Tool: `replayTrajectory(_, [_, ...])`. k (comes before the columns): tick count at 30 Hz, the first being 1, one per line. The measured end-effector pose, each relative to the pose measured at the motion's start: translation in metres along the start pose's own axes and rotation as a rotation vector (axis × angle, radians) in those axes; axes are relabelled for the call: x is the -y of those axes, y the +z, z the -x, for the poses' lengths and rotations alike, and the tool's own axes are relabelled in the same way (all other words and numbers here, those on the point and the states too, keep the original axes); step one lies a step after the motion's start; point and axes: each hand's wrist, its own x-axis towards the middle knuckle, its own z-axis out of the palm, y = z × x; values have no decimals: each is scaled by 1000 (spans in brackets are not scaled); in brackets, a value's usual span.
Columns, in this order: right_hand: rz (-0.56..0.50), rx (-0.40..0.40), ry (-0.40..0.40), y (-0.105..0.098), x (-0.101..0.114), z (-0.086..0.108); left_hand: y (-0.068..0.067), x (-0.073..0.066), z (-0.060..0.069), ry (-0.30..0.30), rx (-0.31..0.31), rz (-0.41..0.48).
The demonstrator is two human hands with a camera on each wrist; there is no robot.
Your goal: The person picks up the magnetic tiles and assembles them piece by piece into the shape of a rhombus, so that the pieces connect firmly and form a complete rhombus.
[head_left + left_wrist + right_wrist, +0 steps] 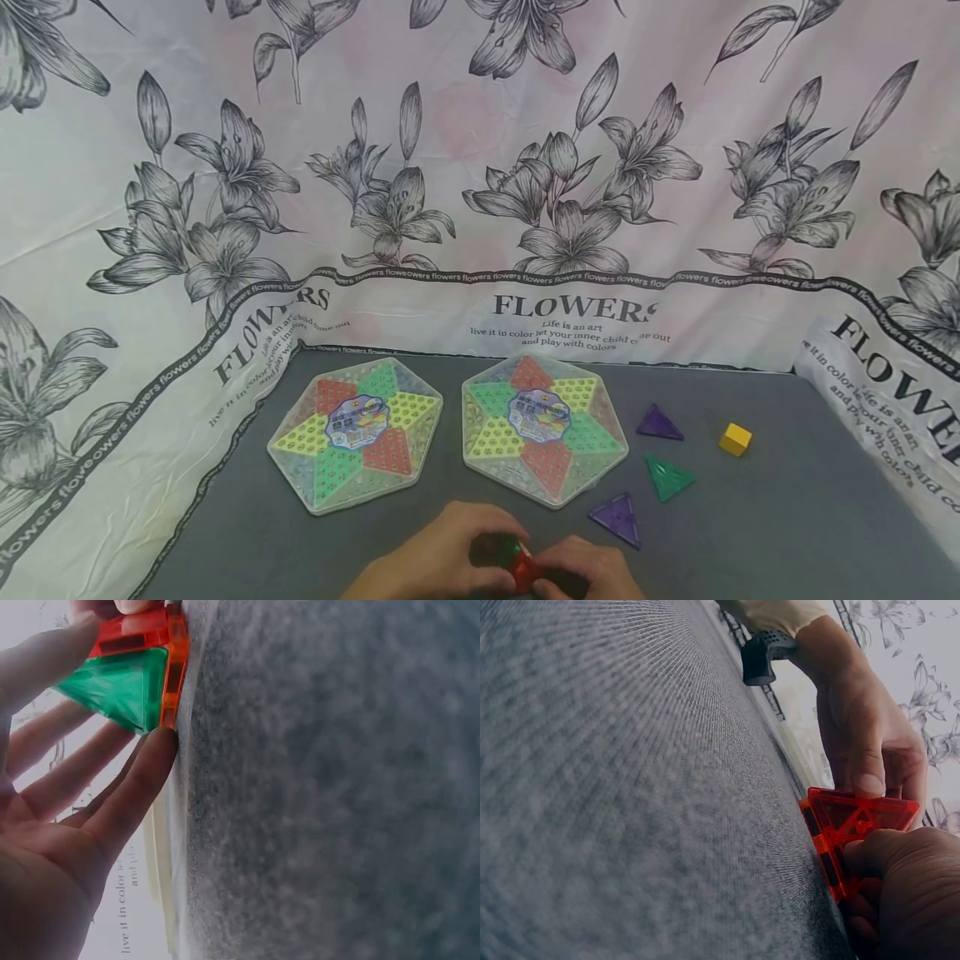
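Low at the front edge of the head view, both hands meet around a small group of joined translucent magnetic tiles. My left hand (450, 546) holds it from the left, thumb and fingers about a green triangular tile (124, 688). From the other side my right hand (588, 567) pinches a red triangular tile (866, 815). An orange-red tile (175, 671) lies flat on the table under them, the green and red ones leaning up from its edges. Part of the group is hidden behind the fingers.
Two hexagonal Chinese checkers boxes (405, 400), (480, 400) lie behind the hands. To the right are two purple triangular tiles (658, 423), (618, 518), a green triangular tile (667, 478) and a yellow cube (735, 440). A flower-printed cloth (420, 308) hangs around the grey table (750, 533).
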Motion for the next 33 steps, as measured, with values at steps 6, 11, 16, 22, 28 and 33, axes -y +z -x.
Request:
replayTrajectory(6, [19, -2, 11, 0, 3, -2, 1, -1, 1, 5, -33, -69])
replayTrajectory(11, [64, 16, 18, 2, 7, -6, -2, -2, 2, 29, -50, -121])
replayTrajectory(16, [84, 29, 1, 9, 6, -17, -5, 1, 3, 27, -109, -194])
replayTrajectory(22, [147, -16, -31, 24, 7, -33, -19, 11, 10, -51, -131, -113])
replayTrajectory(28, [187, -66, -69, 39, 13, -51, -40, 19, 19, -165, -110, -81])
replayTrajectory(33, [188, -57, -34, 48, 19, -63, -52, 22, 25, -245, -117, -103])
